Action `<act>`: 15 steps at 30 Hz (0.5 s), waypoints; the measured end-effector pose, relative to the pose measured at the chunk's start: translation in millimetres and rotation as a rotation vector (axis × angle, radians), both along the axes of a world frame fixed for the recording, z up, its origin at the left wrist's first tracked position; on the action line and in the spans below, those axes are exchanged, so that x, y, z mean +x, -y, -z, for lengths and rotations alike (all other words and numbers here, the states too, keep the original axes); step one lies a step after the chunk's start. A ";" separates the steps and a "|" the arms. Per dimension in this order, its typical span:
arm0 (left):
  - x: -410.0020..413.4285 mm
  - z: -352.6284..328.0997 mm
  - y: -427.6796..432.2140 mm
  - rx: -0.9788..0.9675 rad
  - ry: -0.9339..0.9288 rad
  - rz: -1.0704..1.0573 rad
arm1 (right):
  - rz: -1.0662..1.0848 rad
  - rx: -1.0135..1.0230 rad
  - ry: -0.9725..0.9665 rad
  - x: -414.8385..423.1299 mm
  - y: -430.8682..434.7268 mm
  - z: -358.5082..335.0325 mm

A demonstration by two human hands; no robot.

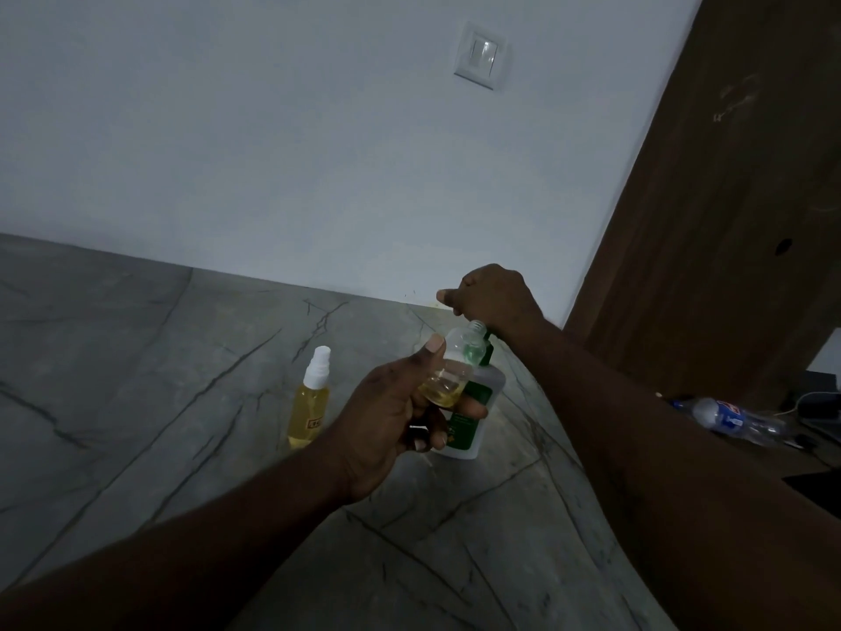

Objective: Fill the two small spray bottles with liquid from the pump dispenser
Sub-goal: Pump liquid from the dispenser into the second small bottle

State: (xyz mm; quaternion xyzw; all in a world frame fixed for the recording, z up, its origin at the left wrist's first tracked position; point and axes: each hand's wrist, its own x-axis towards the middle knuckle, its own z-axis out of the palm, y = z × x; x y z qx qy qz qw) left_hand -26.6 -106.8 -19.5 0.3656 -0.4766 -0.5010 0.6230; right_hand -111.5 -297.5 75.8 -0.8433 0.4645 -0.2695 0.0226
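Spray bottle [451, 379] in left hand [387, 421], right hand [496, 298] atop pump dispenser [488, 388]

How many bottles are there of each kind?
Small spray bottles: 2 (capped spray bottle, open spray bottle held in the left hand)
Pump dispenser: 1
Water bottle: 1
Total: 4 bottles

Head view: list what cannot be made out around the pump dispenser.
- Pump head of the pump dispenser: head view, hidden under the right hand.
- Its label: head view, covered by the left hand and the open spray bottle.
- Label of the capped spray bottle: head view, too small, dim.
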 end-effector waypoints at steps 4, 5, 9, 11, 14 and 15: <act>-1.0 1.5 -0.6 0.013 0.015 -0.014 | 0.013 0.029 -0.057 0.9 2.7 6.9; -1.5 1.5 -0.6 0.015 0.017 -0.017 | 0.009 0.020 -0.050 0.8 1.7 6.5; -2.2 -0.2 -1.2 0.002 0.010 -0.011 | -0.017 0.002 -0.053 -0.6 -5.0 0.5; -2.8 -1.2 -1.6 -0.010 0.005 -0.008 | -0.022 -0.034 -0.042 -3.1 -6.3 -6.8; -3.6 -2.0 -1.6 -0.013 0.009 -0.008 | -0.012 -0.052 -0.009 -5.2 -4.4 -8.3; -3.3 -1.8 -1.6 -0.011 0.015 -0.009 | -0.001 -0.039 -0.021 -4.1 -3.0 -5.2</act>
